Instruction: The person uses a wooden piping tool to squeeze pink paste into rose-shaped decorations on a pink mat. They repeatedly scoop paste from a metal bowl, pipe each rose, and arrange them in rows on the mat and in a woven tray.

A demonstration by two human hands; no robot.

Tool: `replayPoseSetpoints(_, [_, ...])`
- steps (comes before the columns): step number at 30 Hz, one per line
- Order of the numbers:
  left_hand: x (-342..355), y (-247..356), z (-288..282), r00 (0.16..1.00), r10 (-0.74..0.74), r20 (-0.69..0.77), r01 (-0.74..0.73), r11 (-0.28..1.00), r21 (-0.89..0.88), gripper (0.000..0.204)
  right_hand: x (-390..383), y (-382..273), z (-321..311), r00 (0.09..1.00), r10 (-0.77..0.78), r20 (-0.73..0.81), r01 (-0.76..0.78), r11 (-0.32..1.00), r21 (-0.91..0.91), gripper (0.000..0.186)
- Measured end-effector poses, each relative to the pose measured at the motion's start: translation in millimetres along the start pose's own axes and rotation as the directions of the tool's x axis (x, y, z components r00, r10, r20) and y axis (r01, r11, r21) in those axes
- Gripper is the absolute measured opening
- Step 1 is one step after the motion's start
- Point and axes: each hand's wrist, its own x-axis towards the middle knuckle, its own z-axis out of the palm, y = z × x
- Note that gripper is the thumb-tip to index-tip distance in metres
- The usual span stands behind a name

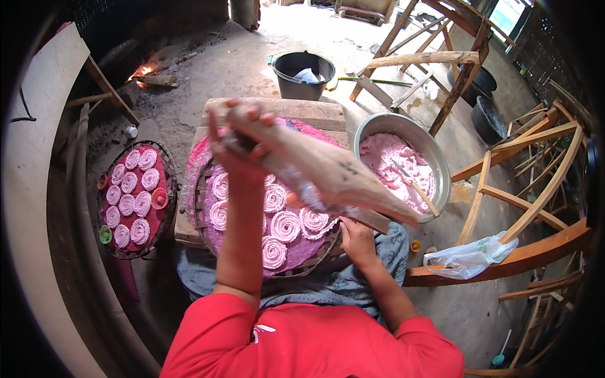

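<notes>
Wooden press (328, 167) slants across the middle of your view, its raised end at the left and its low end at the right, above a round tray (201, 201). Your left hand (238, 148) is lifted and curled around the raised end, fingers wrapped over the wood. Your right hand (359, 243) sits lower, against the press's lower bar; its fingers are mostly hidden, so whether they close on it cannot be told. Beneath the press, pale pink swirls (274, 252) lie on the tray's purple-pink cloth (299, 250), and the tray rests partly on the wooden tabletop (277, 108) before you. Right of the tabletop stands a metal basin (443, 179) of pink dough (391, 157), with a wooden-handled spatula (425, 200) in it. At your left, a second tray (168, 217) carries more swirls. Beyond the tabletop stands a black bucket (299, 88).
</notes>
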Motion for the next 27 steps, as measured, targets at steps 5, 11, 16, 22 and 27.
replayPoseSetpoints(5, [-55,68,83,0.957,0.265,0.119,-0.290,0.860,0.420,0.060,3,-6,9,0.992,0.086,-0.090,-0.076,0.991,0.108,0.016])
replayPoseSetpoints(11, [-128,126,158,0.998,-0.039,0.041,-0.001,0.706,0.709,0.072,9,-21,5,0.980,0.190,-0.054,-0.157,0.916,0.370,0.016])
replayPoseSetpoints(16, [-177,146,179,0.998,0.065,0.012,-0.050,0.631,0.774,0.074,9,-29,-4,0.875,0.306,0.376,-0.448,0.214,0.868,0.020])
replayPoseSetpoints(22, [-200,151,184,0.976,0.215,-0.024,-0.103,0.562,0.821,0.067,9,-22,-17,0.813,0.338,0.473,-0.534,0.111,0.838,0.016])
replayPoseSetpoints(27, [-199,148,182,0.976,0.214,-0.029,-0.096,0.547,0.832,0.066,22,-2,-7,0.860,0.401,0.316,-0.471,0.383,0.794,0.014])
